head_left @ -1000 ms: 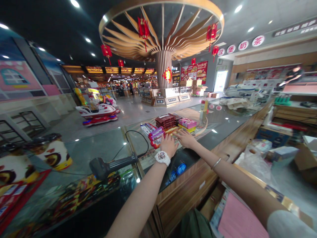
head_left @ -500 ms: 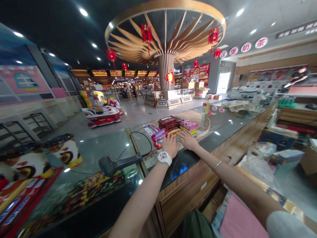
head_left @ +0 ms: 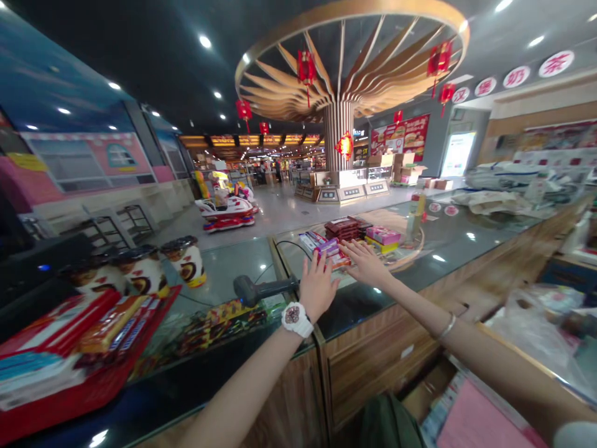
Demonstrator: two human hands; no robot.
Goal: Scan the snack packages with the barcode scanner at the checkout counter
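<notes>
Left hand [head_left: 318, 290] and right hand [head_left: 369, 267] spread open, no grip seen, contact unclear, at near side of purple packets [head_left: 328, 247] and brown packets [head_left: 344, 228] on bench [head_left: 445, 242]; light, level fingertip pressure judged best against sliding.

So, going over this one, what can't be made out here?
All in the head view:
- Whether the right hand touches the packets or hovers: its own fingers cover the spot.
- The left hand's palm: turned away from the camera.
- Print on the brown packets: blurred and too small.
- The time on the white watch: too small.
- The red tray's far left end: cut off by the left edge.
</notes>
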